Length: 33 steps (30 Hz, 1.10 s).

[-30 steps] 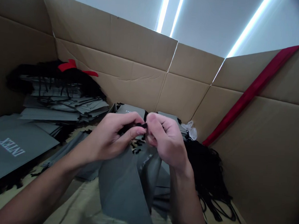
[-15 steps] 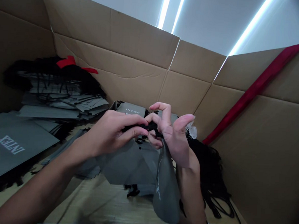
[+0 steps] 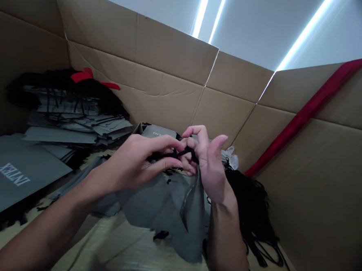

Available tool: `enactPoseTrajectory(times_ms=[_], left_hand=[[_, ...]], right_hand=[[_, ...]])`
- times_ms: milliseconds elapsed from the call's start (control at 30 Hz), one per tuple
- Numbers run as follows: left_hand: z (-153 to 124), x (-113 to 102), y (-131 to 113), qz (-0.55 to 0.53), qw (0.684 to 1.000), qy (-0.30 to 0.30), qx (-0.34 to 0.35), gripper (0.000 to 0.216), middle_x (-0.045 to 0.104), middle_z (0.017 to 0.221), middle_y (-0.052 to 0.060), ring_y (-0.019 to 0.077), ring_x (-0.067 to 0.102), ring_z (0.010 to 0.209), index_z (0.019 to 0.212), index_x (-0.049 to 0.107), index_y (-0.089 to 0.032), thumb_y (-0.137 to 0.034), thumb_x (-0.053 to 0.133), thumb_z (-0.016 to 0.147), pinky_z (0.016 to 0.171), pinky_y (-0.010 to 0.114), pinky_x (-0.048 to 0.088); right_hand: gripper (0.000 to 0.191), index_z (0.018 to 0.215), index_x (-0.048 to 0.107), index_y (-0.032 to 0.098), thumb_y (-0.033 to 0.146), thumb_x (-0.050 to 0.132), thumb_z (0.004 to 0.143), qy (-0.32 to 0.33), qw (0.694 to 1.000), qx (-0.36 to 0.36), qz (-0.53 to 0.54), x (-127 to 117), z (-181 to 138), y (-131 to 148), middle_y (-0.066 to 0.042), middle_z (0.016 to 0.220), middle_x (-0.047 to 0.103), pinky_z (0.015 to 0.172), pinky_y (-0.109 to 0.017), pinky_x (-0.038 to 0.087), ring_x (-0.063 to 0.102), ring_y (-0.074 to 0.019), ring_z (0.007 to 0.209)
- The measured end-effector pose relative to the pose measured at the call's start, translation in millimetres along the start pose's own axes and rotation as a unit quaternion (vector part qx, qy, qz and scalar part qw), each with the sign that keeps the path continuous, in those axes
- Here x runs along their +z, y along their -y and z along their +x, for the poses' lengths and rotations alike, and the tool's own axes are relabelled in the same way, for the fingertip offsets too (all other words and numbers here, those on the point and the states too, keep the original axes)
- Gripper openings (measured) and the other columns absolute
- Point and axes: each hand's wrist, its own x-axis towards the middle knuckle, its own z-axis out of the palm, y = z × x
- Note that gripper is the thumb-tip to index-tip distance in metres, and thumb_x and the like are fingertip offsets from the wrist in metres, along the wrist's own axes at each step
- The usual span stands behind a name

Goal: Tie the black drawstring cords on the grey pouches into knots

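Observation:
My left hand (image 3: 136, 159) comes in from the left, thumb and fingertips pinched on a black cord (image 3: 183, 153). Close against it, my right hand (image 3: 207, 157) has its fingers curled round the same cord, with the thumb sticking up. Beneath both hands hangs a grey paper bag (image 3: 158, 203), bent and creased, its top edge by my right fingers. Part of the cord, and where it meets the bag, is hidden by my fingers.
Stacked grey bags (image 3: 67, 134) with black cords lie at the left, a flat printed bag (image 3: 22, 170) before them. A heap of black cords (image 3: 250, 205) lies right. Cardboard walls (image 3: 160, 77) surround the wooden table (image 3: 115, 246); a red strip (image 3: 304, 118) runs down the right wall.
My fingertips have shifted slightly, and a stretch of cord now shows between my hands. The hanging bag has swung left and turned, its print now mostly out of sight.

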Motion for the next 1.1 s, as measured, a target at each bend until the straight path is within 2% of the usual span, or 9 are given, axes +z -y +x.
enactPoseTrajectory(times_ms=[100,233,467,533,633,700,767,900,1100], left_hand=[[1.6,2.5,-4.8,-0.059,0.998,0.026,-0.010,0.018,0.088,0.103,-0.001,0.0136,0.085,0.090,0.125,0.075,-0.021,-0.026,0.079,0.109,0.079,0.016,0.059],[4.2,6.4,-12.3,-0.145,0.986,0.040,-0.065,0.007,0.086,0.092,-0.002,0.0136,0.082,0.078,0.115,0.075,-0.021,-0.021,0.074,0.108,0.073,0.018,0.060],[6.2,11.4,-18.4,-0.158,0.979,0.031,-0.121,0.017,0.079,0.085,-0.001,0.0119,0.072,0.072,0.097,0.077,-0.018,-0.022,0.066,0.109,0.062,0.018,0.053],[6.5,11.5,-16.7,-0.132,0.985,0.008,-0.112,0.016,0.078,0.086,-0.001,0.0116,0.072,0.074,0.099,0.078,-0.018,-0.021,0.065,0.108,0.066,0.018,0.055],[7.2,9.1,-11.8,-0.108,0.985,-0.066,-0.119,0.011,0.081,0.088,0.001,0.0127,0.072,0.074,0.104,0.079,-0.016,-0.022,0.070,0.103,0.068,0.019,0.057],[7.6,5.5,-8.1,-0.103,0.978,-0.116,-0.138,0.011,0.081,0.084,0.001,0.0122,0.070,0.067,0.105,0.080,-0.015,-0.024,0.074,0.101,0.062,0.019,0.054],[7.8,1.2,-4.5,-0.101,0.975,-0.131,-0.151,0.010,0.080,0.078,0.000,0.0110,0.067,0.060,0.103,0.080,-0.015,-0.024,0.076,0.102,0.057,0.019,0.052],[6.5,-5.7,4.7,-0.072,0.984,-0.093,-0.135,0.016,0.083,0.080,0.002,0.0127,0.071,0.061,0.105,0.084,-0.016,-0.029,0.076,0.105,0.058,0.020,0.053],[5.9,-9.8,17.1,0.011,0.997,0.012,-0.075,0.022,0.088,0.095,0.002,0.0170,0.081,0.078,0.111,0.084,-0.019,-0.031,0.065,0.112,0.065,0.022,0.052]], right_hand=[[0.076,0.133,0.048,0.038,0.102,0.029,0.097,0.026,0.999,0.025,-0.002,3.9,-3.9,-1.5,-0.001,0.102,0.051,0.061,-0.031,0.036,0.044,-0.0171,0.072],[0.083,0.138,0.044,0.040,0.107,0.034,0.090,0.047,0.998,0.030,0.009,8.1,-3.8,-5.9,-0.002,0.104,0.050,0.060,-0.032,0.037,0.046,-0.0196,0.076],[0.084,0.141,0.040,0.035,0.105,0.036,0.093,-0.016,0.996,-0.052,-0.071,17.4,-2.7,-9.7,-0.004,0.109,0.053,0.066,-0.033,0.041,0.049,-0.0213,0.081],[0.075,0.140,0.041,0.033,0.096,0.044,0.100,-0.015,0.995,-0.054,-0.081,16.2,-1.9,-6.6,-0.004,0.107,0.054,0.068,-0.033,0.041,0.049,-0.0209,0.082],[0.048,0.131,0.047,0.031,0.070,0.065,0.109,0.035,0.998,-0.009,-0.060,8.3,1.8,-0.7,-0.001,0.102,0.061,0.075,-0.031,0.044,0.054,-0.0183,0.084],[0.040,0.125,0.053,0.029,0.055,0.076,0.107,0.060,0.996,0.021,-0.059,1.2,5.3,1.6,0.001,0.101,0.066,0.076,-0.030,0.044,0.058,-0.0165,0.083],[0.033,0.119,0.061,0.025,0.046,0.081,0.104,0.042,0.996,0.012,-0.077,-5.1,8.3,1.9,0.000,0.100,0.071,0.077,-0.029,0.045,0.062,-0.0160,0.085],[0.020,0.109,0.073,0.022,0.037,0.083,0.102,-0.040,0.985,-0.053,-0.158,-14.1,9.0,2.6,-0.004,0.104,0.077,0.083,-0.032,0.050,0.069,-0.0191,0.092],[0.007,0.106,0.077,0.024,0.031,0.078,0.106,-0.119,0.918,-0.168,-0.339,-24.1,-2.8,14.0,-0.004,0.100,0.076,0.084,-0.036,0.050,0.066,-0.0211,0.087]])
